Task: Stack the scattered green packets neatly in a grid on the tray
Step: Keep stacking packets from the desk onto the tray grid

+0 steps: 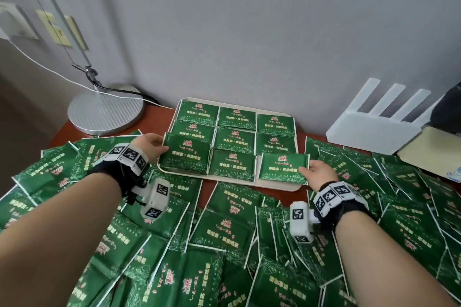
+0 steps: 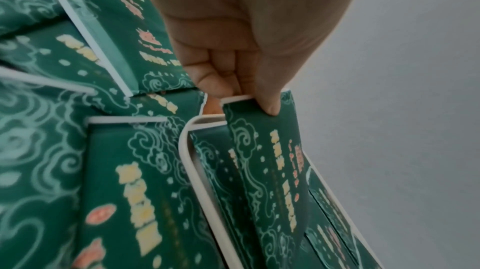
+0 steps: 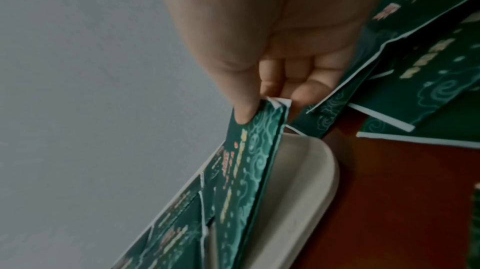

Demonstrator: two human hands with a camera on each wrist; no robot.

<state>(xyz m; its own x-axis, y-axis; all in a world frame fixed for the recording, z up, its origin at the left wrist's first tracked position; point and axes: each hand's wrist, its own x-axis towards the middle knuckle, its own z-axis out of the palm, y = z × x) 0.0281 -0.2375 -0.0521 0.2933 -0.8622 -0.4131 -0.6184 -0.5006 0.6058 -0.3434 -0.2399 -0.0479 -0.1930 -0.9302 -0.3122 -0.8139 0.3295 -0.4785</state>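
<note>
A cream tray [image 1: 277, 185] near the wall holds green packets laid in a three-by-three grid. My left hand [image 1: 156, 146] pinches the left edge of a green packet [image 1: 185, 157] at the tray's near left cell, thumb on top [image 2: 270, 107]; that packet [image 2: 270, 170] tilts above the tray rim [image 2: 185, 150]. My right hand [image 1: 315, 169] pinches the right edge of another green packet [image 1: 283, 168] over the near right cell, which is bare beneath it. In the right wrist view the thumb [image 3: 244, 113] presses on this packet [image 3: 249, 160] above the tray [image 3: 306, 181].
Many loose green packets [image 1: 224, 229] cover the red-brown table [image 1: 207, 194] in front and on both sides. A lamp base [image 1: 106, 109] with a cable stands at the back left. A white router [image 1: 381, 122] and a beige box [image 1: 434, 149] sit at the back right.
</note>
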